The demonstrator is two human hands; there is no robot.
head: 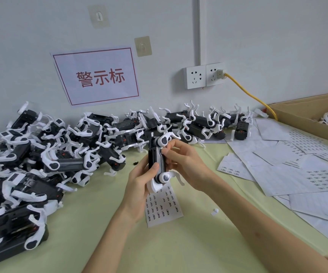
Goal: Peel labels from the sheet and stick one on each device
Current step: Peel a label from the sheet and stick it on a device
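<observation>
Head view shows us holding one device [156, 164], a black body with white legs, upright over the pale green table [178, 243], just above the label sheet [162, 206]. Our left hand [139, 186] grips the device from the left side, its fingers curled round the black body with the thumb [155, 167] pressed on the front face. Our right hand [184, 160] comes in from the right, its fingers bent together and pinching at the white edge strip near the top of the device; whether a label sits under the fingertips [166, 151] is too small for us to tell. The label sheet lies flat on the table under the left wrist, printed with rows of small dark labels, and is partly hidden by the hand and the device.

To the left and along the wall we see a big heap of devices [47, 154], tangled black bodies and white legs. To the right, loose sheets [297, 166] overlap across the table, some still carrying rows of labels. A cardboard box [304, 115] stands at the far right with more devices inside. On the wall hangs a red-framed sign [98, 75], beside a double socket [204, 75] with a yellow cable [251, 95] plugged in. A small white scrap [214, 211] lies on the table near the right forearm.
</observation>
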